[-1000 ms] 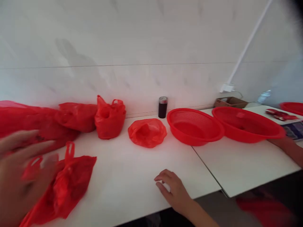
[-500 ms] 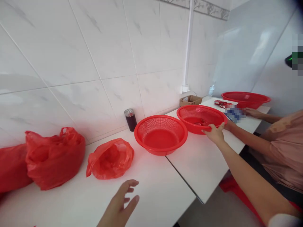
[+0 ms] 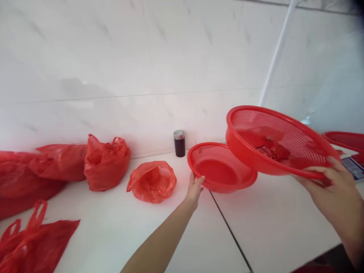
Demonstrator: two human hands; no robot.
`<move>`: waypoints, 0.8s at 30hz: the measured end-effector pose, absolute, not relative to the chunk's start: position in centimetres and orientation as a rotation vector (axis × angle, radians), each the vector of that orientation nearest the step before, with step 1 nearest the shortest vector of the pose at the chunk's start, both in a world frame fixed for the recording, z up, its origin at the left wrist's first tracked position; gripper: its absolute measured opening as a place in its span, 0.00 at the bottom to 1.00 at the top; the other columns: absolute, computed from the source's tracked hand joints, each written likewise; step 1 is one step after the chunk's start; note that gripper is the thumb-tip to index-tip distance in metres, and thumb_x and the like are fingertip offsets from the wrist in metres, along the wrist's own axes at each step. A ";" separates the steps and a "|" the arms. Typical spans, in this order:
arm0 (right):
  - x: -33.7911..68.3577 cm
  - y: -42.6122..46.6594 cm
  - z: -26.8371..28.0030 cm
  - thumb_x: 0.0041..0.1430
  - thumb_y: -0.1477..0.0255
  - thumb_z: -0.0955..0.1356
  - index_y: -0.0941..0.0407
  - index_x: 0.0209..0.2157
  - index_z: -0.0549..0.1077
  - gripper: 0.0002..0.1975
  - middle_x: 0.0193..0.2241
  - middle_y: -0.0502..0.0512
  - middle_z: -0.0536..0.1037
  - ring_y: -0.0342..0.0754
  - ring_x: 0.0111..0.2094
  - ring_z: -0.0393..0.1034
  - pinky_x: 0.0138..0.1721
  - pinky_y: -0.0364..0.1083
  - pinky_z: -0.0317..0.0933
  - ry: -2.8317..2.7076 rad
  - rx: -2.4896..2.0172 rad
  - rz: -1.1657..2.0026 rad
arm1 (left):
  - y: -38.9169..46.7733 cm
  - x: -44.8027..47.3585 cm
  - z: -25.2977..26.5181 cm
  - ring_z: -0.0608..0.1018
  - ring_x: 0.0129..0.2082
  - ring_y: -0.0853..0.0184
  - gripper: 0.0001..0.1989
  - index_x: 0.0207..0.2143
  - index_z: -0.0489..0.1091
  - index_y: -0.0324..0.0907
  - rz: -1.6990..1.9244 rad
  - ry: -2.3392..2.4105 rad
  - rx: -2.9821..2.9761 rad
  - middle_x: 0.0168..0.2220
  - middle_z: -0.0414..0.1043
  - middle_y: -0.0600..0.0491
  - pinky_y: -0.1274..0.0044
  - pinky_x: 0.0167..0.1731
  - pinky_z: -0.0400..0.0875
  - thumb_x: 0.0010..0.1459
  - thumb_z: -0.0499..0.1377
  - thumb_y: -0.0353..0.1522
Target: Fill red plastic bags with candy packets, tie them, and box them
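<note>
At the near left corner of the white table [image 3: 136, 235] lay a flat red bag [image 3: 34, 242] with its handles up. Further in, the left hand [image 3: 195, 187] reached forward on a long bare forearm and gripped the near left rim of a red mesh basket [image 3: 222, 167] that sat on the table, thumb over the edge and fingers under it. The right hand [image 3: 332, 185] was closed on the near rim of a second, larger basket [image 3: 273, 142], held off the table and tilted, its low edge overlapping the first basket's right side; some red pieces [image 3: 270, 151] lay inside it, too blurred to name. Left of the seated basket a crumpled red bag [image 3: 152, 181] rested on the table, and beyond it, against the tiled wall [image 3: 113, 57], stood fuller bags [image 3: 105, 163] in a row and a small dark jar [image 3: 179, 143] with a silver lid. At the far right edge another red basket [image 3: 347, 139] showed in part.
</note>
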State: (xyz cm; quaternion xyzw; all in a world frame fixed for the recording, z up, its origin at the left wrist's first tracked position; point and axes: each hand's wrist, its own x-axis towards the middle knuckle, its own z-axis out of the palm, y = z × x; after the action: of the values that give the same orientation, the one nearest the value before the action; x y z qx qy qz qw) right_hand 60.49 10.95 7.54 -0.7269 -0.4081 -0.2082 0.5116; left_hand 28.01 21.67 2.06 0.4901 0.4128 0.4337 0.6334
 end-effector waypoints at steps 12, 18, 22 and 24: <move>47.8 10.2 4.1 0.45 0.58 0.73 0.49 0.33 0.72 0.15 0.62 0.56 0.63 0.61 0.59 0.62 0.42 0.52 0.68 -1.229 -1.344 0.411 | 15.3 18.1 1.5 0.74 0.27 0.67 0.13 0.35 0.73 0.42 1.281 1.191 1.718 0.26 0.73 0.53 0.76 0.29 0.67 0.58 0.49 0.31; 44.9 12.6 0.4 0.45 0.53 0.72 0.52 0.35 0.73 0.20 0.62 0.58 0.60 0.60 0.57 0.62 0.45 0.54 0.68 -1.306 -1.476 0.273 | 21.3 9.2 -0.2 0.74 0.43 0.63 0.11 0.41 0.70 0.40 1.324 1.719 1.710 0.42 0.72 0.48 0.69 0.44 0.68 0.63 0.50 0.31; 43.8 13.6 -1.6 0.51 0.52 0.68 0.54 0.38 0.73 0.22 0.66 0.62 0.50 0.63 0.62 0.55 0.50 0.59 0.65 -1.369 -1.579 0.104 | 23.3 6.8 -1.6 0.71 0.51 0.57 0.16 0.49 0.69 0.39 1.085 1.893 1.739 0.53 0.67 0.46 0.59 0.50 0.67 0.60 0.60 0.35; 43.2 13.2 -1.7 0.53 0.51 0.67 0.54 0.47 0.71 0.26 0.68 0.63 0.43 0.66 0.64 0.49 0.51 0.62 0.63 -1.389 -1.666 0.109 | 23.1 5.8 -2.1 0.73 0.48 0.59 0.16 0.49 0.69 0.39 0.996 1.918 1.735 0.51 0.69 0.47 0.61 0.47 0.69 0.60 0.59 0.37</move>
State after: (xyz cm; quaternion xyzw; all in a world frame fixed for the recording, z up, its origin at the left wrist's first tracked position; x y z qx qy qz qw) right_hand 43.23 13.23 -1.68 -0.6785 -0.5660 0.0444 0.4661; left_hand 5.82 23.12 -2.07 0.6153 0.6802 0.3534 0.1840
